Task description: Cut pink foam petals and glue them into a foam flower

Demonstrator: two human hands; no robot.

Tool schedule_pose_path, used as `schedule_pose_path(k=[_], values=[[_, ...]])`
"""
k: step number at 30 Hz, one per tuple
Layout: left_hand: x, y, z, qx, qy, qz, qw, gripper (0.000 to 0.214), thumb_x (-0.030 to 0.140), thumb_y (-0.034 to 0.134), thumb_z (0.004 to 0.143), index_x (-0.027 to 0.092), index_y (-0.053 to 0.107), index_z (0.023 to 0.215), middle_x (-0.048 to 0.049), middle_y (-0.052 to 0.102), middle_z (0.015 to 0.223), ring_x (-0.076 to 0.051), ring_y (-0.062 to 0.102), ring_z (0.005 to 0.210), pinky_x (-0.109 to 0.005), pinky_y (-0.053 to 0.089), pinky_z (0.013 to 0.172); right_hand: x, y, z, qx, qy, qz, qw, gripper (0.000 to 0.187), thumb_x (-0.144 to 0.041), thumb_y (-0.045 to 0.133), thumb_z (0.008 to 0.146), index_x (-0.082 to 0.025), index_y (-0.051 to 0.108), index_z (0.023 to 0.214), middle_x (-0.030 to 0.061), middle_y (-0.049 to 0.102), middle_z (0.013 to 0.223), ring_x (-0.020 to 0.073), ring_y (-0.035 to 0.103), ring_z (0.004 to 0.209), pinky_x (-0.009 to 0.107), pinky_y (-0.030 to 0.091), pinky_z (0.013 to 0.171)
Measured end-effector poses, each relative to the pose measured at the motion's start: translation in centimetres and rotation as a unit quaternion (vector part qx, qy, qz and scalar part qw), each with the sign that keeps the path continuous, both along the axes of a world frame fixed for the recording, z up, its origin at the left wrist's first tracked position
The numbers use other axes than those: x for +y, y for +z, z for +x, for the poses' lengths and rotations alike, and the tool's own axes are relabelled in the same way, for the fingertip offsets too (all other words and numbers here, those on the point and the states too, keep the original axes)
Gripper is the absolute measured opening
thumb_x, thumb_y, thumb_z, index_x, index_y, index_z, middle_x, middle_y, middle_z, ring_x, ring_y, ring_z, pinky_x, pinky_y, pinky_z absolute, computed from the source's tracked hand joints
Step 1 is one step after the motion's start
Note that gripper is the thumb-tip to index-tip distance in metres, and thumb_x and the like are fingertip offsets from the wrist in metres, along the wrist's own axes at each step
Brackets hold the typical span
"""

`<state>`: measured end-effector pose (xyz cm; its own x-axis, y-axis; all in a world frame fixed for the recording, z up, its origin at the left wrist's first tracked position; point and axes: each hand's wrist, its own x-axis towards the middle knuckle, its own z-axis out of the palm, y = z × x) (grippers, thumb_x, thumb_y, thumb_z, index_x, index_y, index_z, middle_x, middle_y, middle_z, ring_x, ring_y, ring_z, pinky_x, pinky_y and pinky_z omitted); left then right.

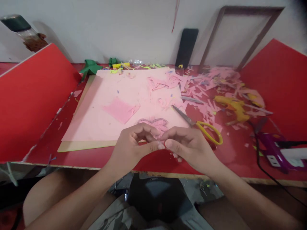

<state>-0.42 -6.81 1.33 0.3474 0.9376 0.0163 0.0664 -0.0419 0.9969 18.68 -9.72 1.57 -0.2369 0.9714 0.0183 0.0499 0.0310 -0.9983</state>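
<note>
Close to the front of the table, my left hand [134,143] and my right hand [189,145] meet with thumbs and fingertips pinched together. Between them is a pink paper piece [159,124] with a wavy, dark-edged outline showing just beyond my fingers. Its lower part is hidden by the hands. Scissors with yellow handles [209,132] lie beside my right hand, blades pointing away to the left. Under and beyond the hands spreads a large pink paper sheet [83,127], with a smaller pink square [121,109] lying on it.
Pink paper scraps [206,86] heap at the back right, near a yellow glue gun [232,107]. A purple power strip [275,153] with a black cable sits at right. Red panels [31,105] flank both sides. A dark phone [187,48] leans on the wall, beside an empty frame [213,35].
</note>
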Motion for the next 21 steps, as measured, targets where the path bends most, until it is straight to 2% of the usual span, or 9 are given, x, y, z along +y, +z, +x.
schedule_pose_path(k=[2, 5, 8, 10, 12, 14, 18, 21], values=[[-0.1, 0.0, -0.1, 0.011, -0.014, 0.014, 1.000, 0.026, 0.019, 0.090, 0.068, 0.023, 0.072, 0.086, 0.0039, 0.070, 0.072, -0.011, 0.066, 0.066, -0.021, 0.054, 0.064, -0.2, 0.0, 0.1, 0.000, 0.019, -0.046, 0.999, 0.019, -0.035, 0.068, 0.089, -0.017, 0.068, 0.083, -0.0045, 0.056, 0.061, 0.0064, 0.050, 0.046, 0.018, 0.043, 0.041], [-0.3, 0.0, -0.3, 0.013, -0.032, 0.048, 0.998, 0.019, 0.022, 0.084, 0.077, 0.022, 0.070, 0.089, 0.0012, 0.072, 0.079, -0.013, 0.069, 0.072, -0.023, 0.056, 0.068, -0.3, -0.3, 0.0, 0.012, 0.001, -0.100, 0.995, 0.024, -0.038, 0.069, 0.089, -0.018, 0.063, 0.077, -0.0056, 0.053, 0.057, 0.0068, 0.049, 0.044, 0.017, 0.045, 0.038], [-0.3, 0.1, -0.7, 0.042, -0.041, 0.147, 0.987, 0.014, 0.025, 0.074, 0.087, 0.023, 0.067, 0.099, -0.0019, 0.072, 0.088, -0.015, 0.069, 0.080, -0.027, 0.057, 0.072, -0.2, -0.6, -0.2, 0.063, -0.044, -0.121, 0.990, 0.029, -0.040, 0.071, 0.088, -0.019, 0.060, 0.072, -0.0062, 0.054, 0.055, 0.0059, 0.046, 0.039, 0.016, 0.041, 0.033], [-0.3, -0.1, -0.9, 0.092, -0.036, 0.279, 0.955, 0.022, 0.025, 0.077, 0.084, 0.023, 0.064, 0.102, -0.0028, 0.072, 0.091, -0.017, 0.069, 0.084, -0.030, 0.057, 0.076, -0.1, -0.8, -0.3, 0.100, -0.065, -0.137, 0.983, 0.032, -0.041, 0.073, 0.087, -0.019, 0.058, 0.069, -0.0057, 0.057, 0.057, 0.0056, 0.045, 0.037, 0.016, 0.040, 0.031], [-0.2, -0.5, -1.1, 0.145, -0.018, 0.410, 0.900, 0.029, 0.024, 0.082, 0.079, 0.022, 0.063, 0.101, -0.0031, 0.073, 0.091, -0.019, 0.069, 0.086, -0.032, 0.056, 0.078, 0.0, -0.9, -0.3, 0.122, -0.069, -0.156, 0.978, 0.032, -0.040, 0.076, 0.084, -0.018, 0.059, 0.068, -0.0053, 0.059, 0.058, 0.0055, 0.045, 0.037, 0.016, 0.041, 0.031], [-0.2, -0.9, -1.3, 0.183, 0.000, 0.489, 0.853, 0.028, 0.022, 0.081, 0.079, 0.023, 0.063, 0.101, -0.0033, 0.074, 0.092, -0.019, 0.069, 0.086, -0.033, 0.055, 0.077, -0.1, -0.9, -0.4, 0.125, -0.062, -0.168, 0.976, 0.030, -0.038, 0.078, 0.081, -0.018, 0.061, 0.069, -0.0050, 0.060, 0.058, 0.0053, 0.045, 0.036, 0.016, 0.040, 0.032], [-0.5, -1.2, -1.8, 0.252, 0.005, 0.527, 0.812, 0.021, 0.021, 0.074, 0.084, 0.028, 0.068, 0.102, -0.0022, 0.076, 0.094, -0.019, 0.069, 0.080, -0.034, 0.052, 0.076, -0.4, -0.7, -0.7, 0.113, -0.048, -0.175, 0.977, 0.030, -0.038, 0.079, 0.080, -0.017, 0.062, 0.067, -0.0044, 0.060, 0.056, 0.0055, 0.046, 0.036, 0.016, 0.039, 0.033], [-0.8, -0.8, -2.0, 0.270, -0.005, 0.520, 0.811, 0.019, 0.020, 0.071, 0.085, 0.031, 0.071, 0.101, -0.0007, 0.076, 0.093, -0.018, 0.069, 0.077, -0.035, 0.051, 0.076, -0.6, -0.4, -1.0, 0.100, -0.040, -0.172, 0.979, 0.033, -0.041, 0.079, 0.078, -0.016, 0.061, 0.066, -0.0036, 0.061, 0.057, 0.0058, 0.047, 0.036, 0.017, 0.039, 0.034]])
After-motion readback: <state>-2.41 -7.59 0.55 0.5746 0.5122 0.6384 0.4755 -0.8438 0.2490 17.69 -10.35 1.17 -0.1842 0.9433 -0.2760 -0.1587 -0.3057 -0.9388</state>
